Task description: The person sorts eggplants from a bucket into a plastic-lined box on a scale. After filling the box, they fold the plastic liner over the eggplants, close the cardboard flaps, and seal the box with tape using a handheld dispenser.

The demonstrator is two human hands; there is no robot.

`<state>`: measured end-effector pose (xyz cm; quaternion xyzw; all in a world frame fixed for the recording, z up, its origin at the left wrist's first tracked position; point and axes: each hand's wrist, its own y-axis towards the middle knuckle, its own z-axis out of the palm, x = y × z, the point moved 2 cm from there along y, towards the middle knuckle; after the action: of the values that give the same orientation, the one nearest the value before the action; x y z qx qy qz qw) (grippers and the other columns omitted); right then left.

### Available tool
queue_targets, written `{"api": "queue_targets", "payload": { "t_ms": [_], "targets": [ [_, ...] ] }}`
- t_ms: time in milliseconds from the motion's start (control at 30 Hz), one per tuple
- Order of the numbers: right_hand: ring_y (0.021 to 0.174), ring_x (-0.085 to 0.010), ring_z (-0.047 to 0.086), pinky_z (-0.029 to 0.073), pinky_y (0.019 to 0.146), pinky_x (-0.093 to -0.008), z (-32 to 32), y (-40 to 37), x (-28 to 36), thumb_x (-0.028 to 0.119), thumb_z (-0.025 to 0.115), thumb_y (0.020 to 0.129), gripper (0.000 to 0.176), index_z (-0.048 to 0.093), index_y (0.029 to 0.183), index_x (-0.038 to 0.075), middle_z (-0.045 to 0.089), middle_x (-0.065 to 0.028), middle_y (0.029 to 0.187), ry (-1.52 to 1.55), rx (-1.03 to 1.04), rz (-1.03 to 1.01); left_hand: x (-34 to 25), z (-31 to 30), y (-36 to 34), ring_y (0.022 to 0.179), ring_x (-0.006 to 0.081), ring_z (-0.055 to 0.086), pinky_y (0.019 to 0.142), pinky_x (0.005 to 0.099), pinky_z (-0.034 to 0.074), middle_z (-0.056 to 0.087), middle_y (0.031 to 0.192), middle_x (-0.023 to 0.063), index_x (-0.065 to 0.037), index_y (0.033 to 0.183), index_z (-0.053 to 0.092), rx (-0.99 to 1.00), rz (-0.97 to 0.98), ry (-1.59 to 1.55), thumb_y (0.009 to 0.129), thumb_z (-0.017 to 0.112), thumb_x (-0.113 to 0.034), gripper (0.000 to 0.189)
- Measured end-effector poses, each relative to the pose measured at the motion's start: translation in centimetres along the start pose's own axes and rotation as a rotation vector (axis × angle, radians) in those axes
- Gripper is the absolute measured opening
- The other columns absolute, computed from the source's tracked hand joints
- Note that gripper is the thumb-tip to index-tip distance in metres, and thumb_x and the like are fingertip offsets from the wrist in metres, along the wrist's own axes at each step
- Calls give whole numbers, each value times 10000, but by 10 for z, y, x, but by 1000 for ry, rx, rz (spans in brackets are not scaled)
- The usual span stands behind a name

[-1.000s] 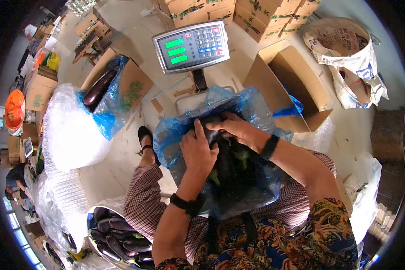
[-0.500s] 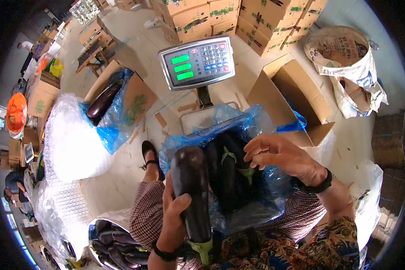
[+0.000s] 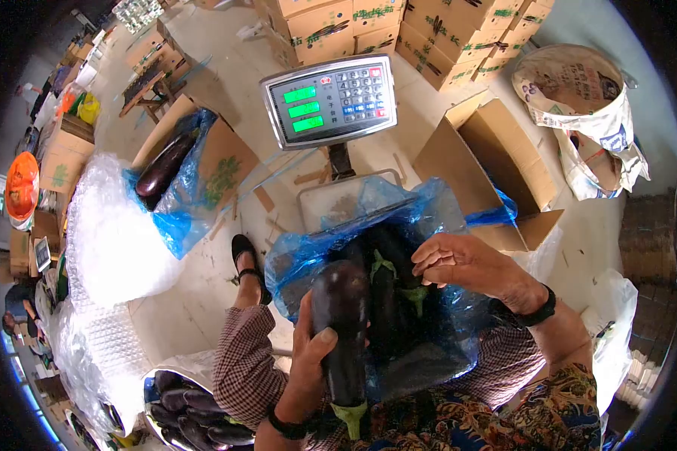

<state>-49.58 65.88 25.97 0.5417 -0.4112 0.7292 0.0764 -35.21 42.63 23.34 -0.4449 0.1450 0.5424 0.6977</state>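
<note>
One eggplant (image 3: 341, 316) is gripped in the left hand (image 3: 306, 368), stem end down, right at the near edge of the blue bag (image 3: 297, 259). The right hand (image 3: 462, 263) is held loosely curled, nothing in it, over the bag, where roughly three other eggplants (image 3: 387, 301) can be counted.
</note>
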Motion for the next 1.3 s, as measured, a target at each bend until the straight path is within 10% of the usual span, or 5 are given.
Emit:
{"api": "queue_targets", "payload": {
  "t_ms": [433,633,867,1233,1300],
  "targets": [
    [855,-161,619,507,729,-271,27,8,0,319,627,885,388,571,1156,47,631,-99,1026,-192,-103,-39,-50,-12,-69,1208,223,462,1018,323,372,435,1360,148,-62,1479,259,31,402,74,825,643,-275,788],
    [847,-129,592,475,720,-252,87,8,18,318,599,909,349,575,1144,61,626,-59,1002,-279,31,-87,-72,-92,-200,1225,234,468,1047,327,355,456,1368,157,-44,1464,288,-282,553,142,790,668,-244,799],
    [882,-150,633,508,769,-258,159,8,29,287,583,936,310,573,1139,53,643,-79,1023,-283,172,-80,-8,-209,-315,1176,255,503,1018,376,398,529,1306,121,-48,1361,481,-1135,328,719,756,661,-254,663],
    [880,-282,658,544,760,-371,49,15,-53,311,708,828,495,554,1171,-11,645,-149,1056,-756,-71,196,73,-306,-325,1179,394,486,1005,480,414,482,1315,207,-98,1411,420,-1303,271,1351,741,644,-125,706],
    [1015,-365,594,502,867,-427,60,22,-60,346,744,763,619,532,1223,-11,594,-219,1132,-1193,-139,-238,72,-303,-315,1175,397,481,995,498,413,481,1314,204,-91,1411,414,-1257,289,1371,749,652,-147,706]
  ]
}}
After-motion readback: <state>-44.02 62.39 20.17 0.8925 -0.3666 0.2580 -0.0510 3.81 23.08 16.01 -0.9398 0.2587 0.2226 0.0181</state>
